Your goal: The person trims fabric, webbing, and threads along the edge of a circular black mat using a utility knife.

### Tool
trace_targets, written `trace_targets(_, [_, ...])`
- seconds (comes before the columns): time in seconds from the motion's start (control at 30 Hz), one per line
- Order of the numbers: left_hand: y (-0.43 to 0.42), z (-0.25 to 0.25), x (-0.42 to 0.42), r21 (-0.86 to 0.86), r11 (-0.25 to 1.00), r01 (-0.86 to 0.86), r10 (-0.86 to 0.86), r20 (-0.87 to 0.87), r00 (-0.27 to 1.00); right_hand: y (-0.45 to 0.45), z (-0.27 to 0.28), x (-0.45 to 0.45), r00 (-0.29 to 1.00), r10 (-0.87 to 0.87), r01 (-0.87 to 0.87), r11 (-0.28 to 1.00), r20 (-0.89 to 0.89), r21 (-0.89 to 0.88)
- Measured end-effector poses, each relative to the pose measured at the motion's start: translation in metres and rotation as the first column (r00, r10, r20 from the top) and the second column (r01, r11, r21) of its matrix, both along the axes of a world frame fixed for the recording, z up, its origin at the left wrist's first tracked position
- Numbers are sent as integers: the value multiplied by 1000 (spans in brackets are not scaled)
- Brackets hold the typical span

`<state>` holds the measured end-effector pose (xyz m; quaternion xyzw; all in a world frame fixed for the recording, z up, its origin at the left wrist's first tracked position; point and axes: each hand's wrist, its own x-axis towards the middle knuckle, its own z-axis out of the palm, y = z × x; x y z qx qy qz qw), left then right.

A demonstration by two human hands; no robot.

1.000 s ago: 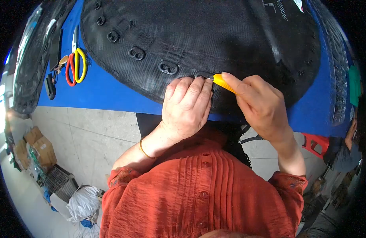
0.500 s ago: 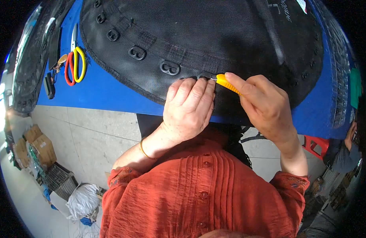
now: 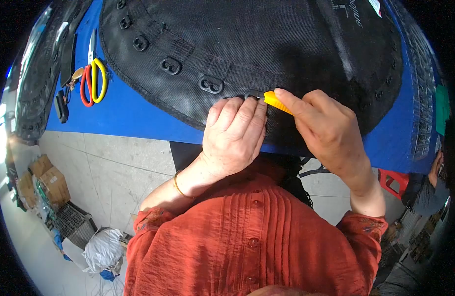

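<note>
In my right hand [image 3: 326,130] is a yellow utility knife [image 3: 277,101], its thumb stretched along the handle. The thin blade points left and meets a small dark piece [image 3: 252,92] at the fingertips of my left hand [image 3: 234,133]. That hand is closed, with bent fingers pressed together on the black mesh fabric [image 3: 163,96]; whatever lies under them is mostly hidden. Just to the upper left of those fingers, a black plastic buckle [image 3: 211,84] sits on the fabric. Another buckle [image 3: 170,65] follows farther along the webbing strap [image 3: 247,74].
Scissors [image 3: 93,81] with red and yellow handles lie on the blue table [image 3: 133,118], left of the fabric. Beside them is a small black object [image 3: 61,107]. Cardboard boxes [image 3: 52,180] stand on the floor at left. A red stool [image 3: 392,181] and another person's arm [image 3: 434,172] are at right.
My right hand has shifted slightly left with the knife, so the blade is nearer my left fingertips and less of it shows. My left hand stays in place.
</note>
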<state>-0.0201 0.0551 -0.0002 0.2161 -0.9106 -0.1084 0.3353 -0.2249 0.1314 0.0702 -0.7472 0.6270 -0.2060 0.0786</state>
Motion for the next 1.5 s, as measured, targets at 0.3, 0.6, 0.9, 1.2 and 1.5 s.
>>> trace_targets(0.3, [0,2,-1,-4,1000,-14,14,14,1000,-3,-2,1,996,6,-9,999,88,35])
trace_targets(0.6, [-1,4,0,-3,1000,-25,25,21,999,15,7,16,995,-89,93,992,-52,84])
trace_targets(0.9, [0,3,-2,3,1000,-24,24,7,1000,25,4,14,987,-108,112,993,-117,26])
trace_targets(1.2, [-1,2,-1,7,1000,-30,30,-12,999,31,-2,15,980,-198,198,979,-2,41])
trace_targets(1.5, [-2,0,-1,0,999,-33,33,1,999,30,-14,7,945,-236,232,972,225,45])
